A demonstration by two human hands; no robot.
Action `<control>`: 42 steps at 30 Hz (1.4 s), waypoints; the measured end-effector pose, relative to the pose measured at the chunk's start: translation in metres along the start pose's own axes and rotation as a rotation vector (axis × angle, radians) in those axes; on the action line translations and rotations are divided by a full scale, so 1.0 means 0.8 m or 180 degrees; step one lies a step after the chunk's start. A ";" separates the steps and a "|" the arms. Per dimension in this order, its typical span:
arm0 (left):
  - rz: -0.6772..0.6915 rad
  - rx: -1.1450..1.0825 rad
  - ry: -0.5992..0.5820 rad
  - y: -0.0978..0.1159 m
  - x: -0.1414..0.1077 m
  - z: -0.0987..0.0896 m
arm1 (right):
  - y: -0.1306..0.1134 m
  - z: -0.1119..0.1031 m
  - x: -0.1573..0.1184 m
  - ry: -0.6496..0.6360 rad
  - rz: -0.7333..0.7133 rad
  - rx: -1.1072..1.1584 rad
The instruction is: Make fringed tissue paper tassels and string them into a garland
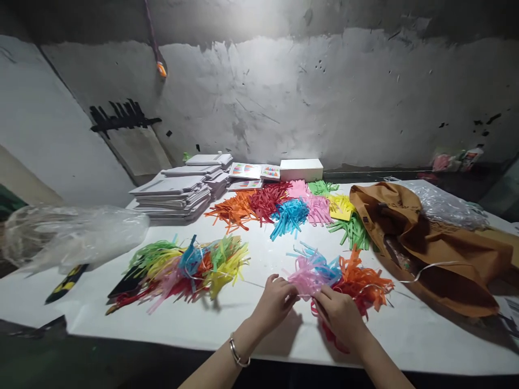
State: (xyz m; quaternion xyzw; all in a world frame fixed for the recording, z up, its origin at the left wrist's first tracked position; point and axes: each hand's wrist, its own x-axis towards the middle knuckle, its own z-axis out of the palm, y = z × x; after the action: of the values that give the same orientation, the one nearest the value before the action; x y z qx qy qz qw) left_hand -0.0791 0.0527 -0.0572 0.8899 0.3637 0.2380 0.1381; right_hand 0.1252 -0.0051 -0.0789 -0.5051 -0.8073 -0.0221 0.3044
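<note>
Between my two hands is a pink tissue-paper tassel (306, 274), with a thin white string at its near end. My left hand (275, 300) pinches the tassel and string from the left, its fingers closed. On the other side my right hand (338, 313) is closed on the tassel's near edge. Touching the pink one are a blue tassel (330, 268) behind and an orange tassel (368, 283) to the right. Red strips (334, 340) hang beneath my right hand. A multicoloured tassel bunch (194, 270) lies to the left, partly over a dark flat object (125, 283).
Loose coloured tassels (290, 213) lie across the middle of the white table (162, 324). Behind them are stacked white packets (170, 194) and a white box (301, 169). A brown bag (405, 232) lies right; clear plastic (81, 232) and a yellow-black cutter (67, 283) lie left.
</note>
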 end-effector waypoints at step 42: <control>0.0091 0.0120 0.1017 -0.050 -0.002 -0.070 | 0.117 -0.071 -0.043 0.0028 0.0941 -0.0733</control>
State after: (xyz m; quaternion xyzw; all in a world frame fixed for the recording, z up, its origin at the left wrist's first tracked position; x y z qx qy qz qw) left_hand -0.1330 0.0835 -0.0272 0.8483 0.3728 0.3716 0.0584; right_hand 0.2398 -0.0066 -0.0763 -0.6496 -0.7151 -0.0716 0.2480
